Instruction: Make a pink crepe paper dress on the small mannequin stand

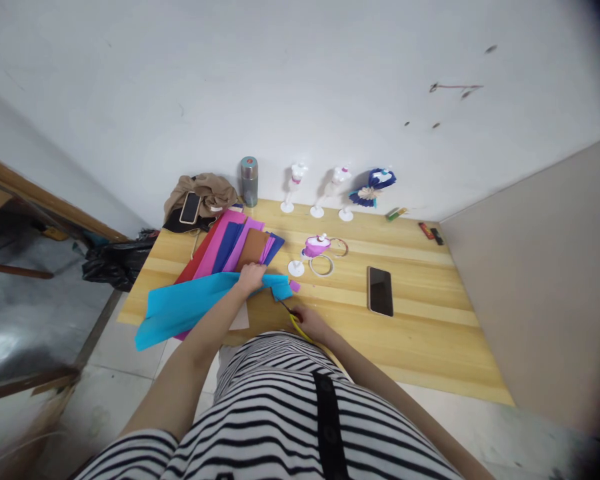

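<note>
A long sheet of bright blue crepe paper (190,305) stretches across the left front of the table. My left hand (253,278) is closed on it near its right end. In my right hand (310,322) is a pair of scissors (296,320) with yellow handles, its blades at the lower edge of the blue paper's end. A small purple scrap (295,286) lies just right of that end. Behind my left hand, folded papers in red, pink, navy (229,247), purple and brown (253,248) overlap. A small mannequin with a purple wrap (317,246) is past the scissors.
Along the wall stand a thermos (249,181), two white mannequins (296,183) and one dressed in blue (377,187). Tape rolls (321,275) and a phone (380,291) lie to the right. Brown cloth (207,193) with another phone (191,208) occupies the back left corner.
</note>
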Demonstrator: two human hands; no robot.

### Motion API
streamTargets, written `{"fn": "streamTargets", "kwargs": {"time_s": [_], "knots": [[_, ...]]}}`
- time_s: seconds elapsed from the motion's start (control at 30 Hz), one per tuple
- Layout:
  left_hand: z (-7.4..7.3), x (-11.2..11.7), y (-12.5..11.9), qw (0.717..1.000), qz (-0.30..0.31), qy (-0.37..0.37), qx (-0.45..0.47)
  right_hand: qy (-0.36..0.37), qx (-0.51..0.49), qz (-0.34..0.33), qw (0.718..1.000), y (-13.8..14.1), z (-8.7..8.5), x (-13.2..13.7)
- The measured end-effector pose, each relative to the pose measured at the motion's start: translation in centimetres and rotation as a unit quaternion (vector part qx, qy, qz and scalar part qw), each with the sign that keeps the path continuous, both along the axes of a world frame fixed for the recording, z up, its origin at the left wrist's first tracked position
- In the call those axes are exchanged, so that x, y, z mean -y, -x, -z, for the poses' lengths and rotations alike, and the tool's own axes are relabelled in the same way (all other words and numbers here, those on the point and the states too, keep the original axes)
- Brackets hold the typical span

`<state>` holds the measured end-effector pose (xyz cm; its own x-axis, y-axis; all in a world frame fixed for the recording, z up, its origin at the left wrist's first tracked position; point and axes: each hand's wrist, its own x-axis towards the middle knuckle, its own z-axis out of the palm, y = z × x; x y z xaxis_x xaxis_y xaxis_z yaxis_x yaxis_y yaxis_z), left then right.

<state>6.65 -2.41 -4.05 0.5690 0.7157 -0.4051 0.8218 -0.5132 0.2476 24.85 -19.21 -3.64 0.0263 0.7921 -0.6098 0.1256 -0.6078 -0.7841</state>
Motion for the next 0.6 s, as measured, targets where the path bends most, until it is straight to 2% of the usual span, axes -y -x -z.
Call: {"fn": "streamTargets", "kwargs": {"time_s": [0.1,0.2,0.33,0.43,0.5,0.6], "knots": [[-1.7,-0.3,0.1,0.999,-0.022,0.03,0.013,-0.033,0.027,-0.011,0.999,-1.0,-0.4,0.7],[-4.5,-1.2,0.6,0.997,-0.044,0.041,0.057,-0.07,0.034,-0.012,0.997,-1.4,-1.0,1.0],[-10.2,-3.2,2.0,0.985,-0.069,0.033,0.155,-0.13,0.022,-0.011,0.991,-1.2,-2.7,0.5],[-15.2,-4.3,3.4,0.97,-0.088,0.018,0.227,-0.184,0.006,-0.018,0.983,-0.8,-5.0,-0.6],[-18.2,-4.5,3.9,0.952,-0.102,0.021,0.287,-0.219,-0.003,-0.026,0.975,-0.5,-7.0,-1.6],[-21.5,-4.2,3.6,0.886,-0.156,0.049,0.434,-0.285,-0.024,-0.024,0.958,0.4,-10.2,-3.2]]}}
